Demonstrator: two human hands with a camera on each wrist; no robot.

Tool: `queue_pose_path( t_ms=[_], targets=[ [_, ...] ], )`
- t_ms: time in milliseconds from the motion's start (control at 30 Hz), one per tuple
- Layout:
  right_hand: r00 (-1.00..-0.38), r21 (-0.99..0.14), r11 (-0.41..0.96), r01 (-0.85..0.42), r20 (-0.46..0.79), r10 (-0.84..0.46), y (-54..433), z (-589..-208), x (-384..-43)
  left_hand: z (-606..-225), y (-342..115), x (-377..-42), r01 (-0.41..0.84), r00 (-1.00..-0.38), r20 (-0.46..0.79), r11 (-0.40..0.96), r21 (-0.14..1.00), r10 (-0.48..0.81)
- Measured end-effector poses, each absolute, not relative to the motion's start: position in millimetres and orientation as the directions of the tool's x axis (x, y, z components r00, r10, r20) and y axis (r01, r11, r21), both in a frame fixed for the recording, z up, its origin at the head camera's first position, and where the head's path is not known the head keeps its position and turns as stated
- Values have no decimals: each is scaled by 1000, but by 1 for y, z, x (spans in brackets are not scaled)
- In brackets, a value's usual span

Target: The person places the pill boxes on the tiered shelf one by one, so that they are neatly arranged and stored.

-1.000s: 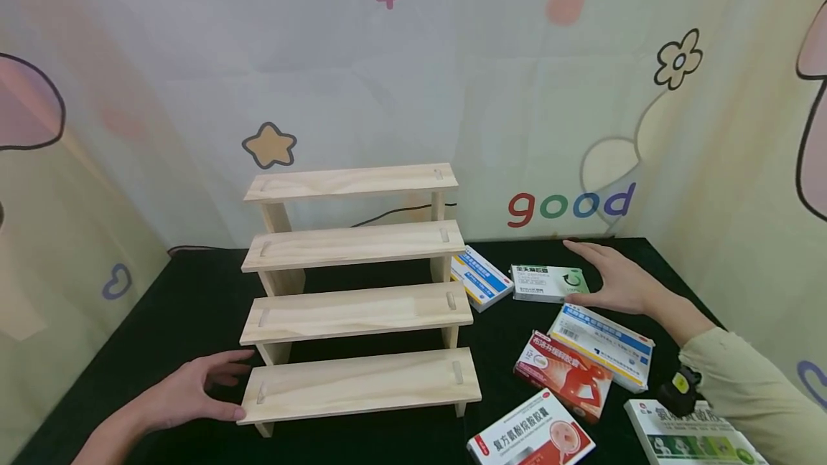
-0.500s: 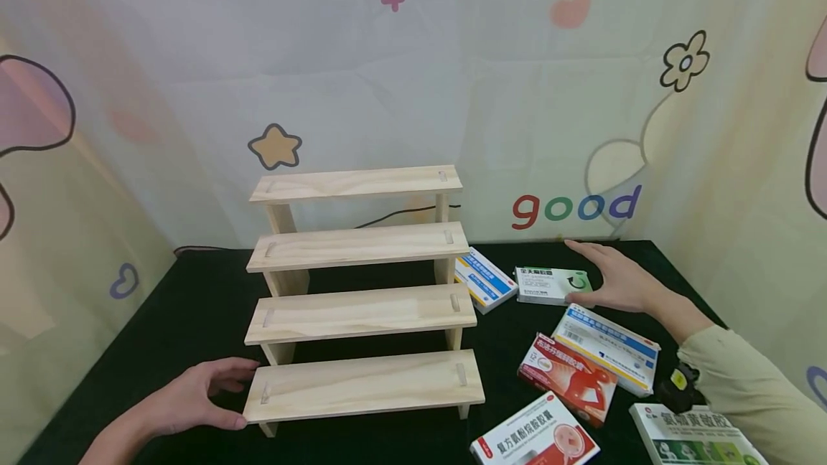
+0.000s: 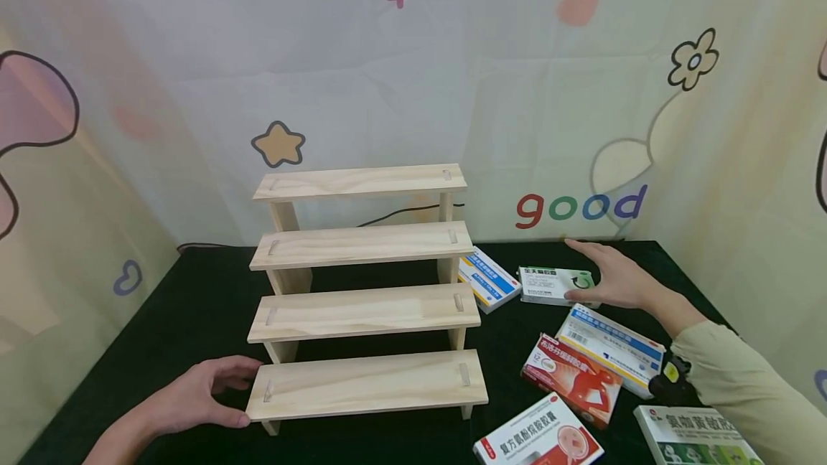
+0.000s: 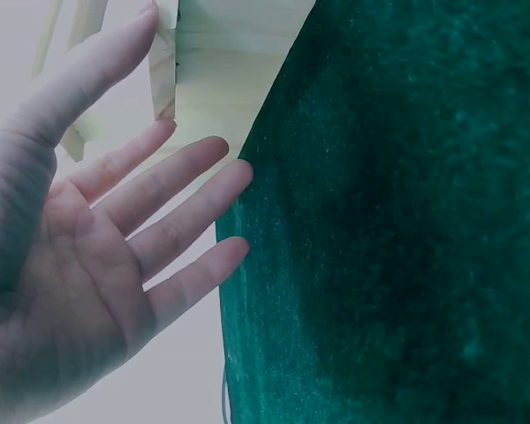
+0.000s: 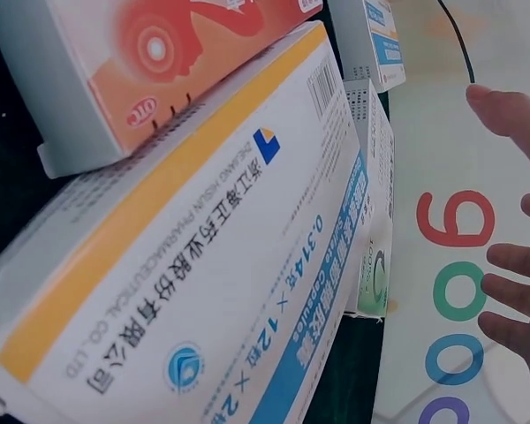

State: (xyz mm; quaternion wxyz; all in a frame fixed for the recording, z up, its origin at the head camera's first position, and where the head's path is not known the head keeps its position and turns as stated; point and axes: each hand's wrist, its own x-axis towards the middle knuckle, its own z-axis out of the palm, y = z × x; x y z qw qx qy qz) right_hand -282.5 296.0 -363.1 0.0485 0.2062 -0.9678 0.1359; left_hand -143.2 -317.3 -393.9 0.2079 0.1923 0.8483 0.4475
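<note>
A four-step wooden display stand stands left of centre in the head view. My left hand is beside the left end of its lowest step, thumb tip right at the step's edge; the left wrist view shows the palm with nothing in it and fingers spread. On the right, my right hand hovers at the right end of a white and green medicine box, its thumb overlapping the box in the head view. In the right wrist view, the right hand's fingers are extended and apart from the boxes.
Several other medicine boxes lie right of the stand: a blue-striped one against it, a blue and yellow one touching a red one, a white and red one and a white and green one in front. A curtain hangs behind.
The whole scene has shifted slightly to the right in the head view. Both hands keep nearly the same poses beside the stand and the box.
</note>
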Motion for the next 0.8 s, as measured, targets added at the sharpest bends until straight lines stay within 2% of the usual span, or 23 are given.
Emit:
queue_pose_path(
  t_ms=[567,800],
  targets=[
    [-929,-268,890,-369,122,-348,306,-374,-298,-391,-315,-141,151,-837,-163,506,849,523],
    [-948,-280,906,-317,72,-309,309,-382,-301,-393,-317,-142,142,-838,-170,509,849,518]
  ],
)
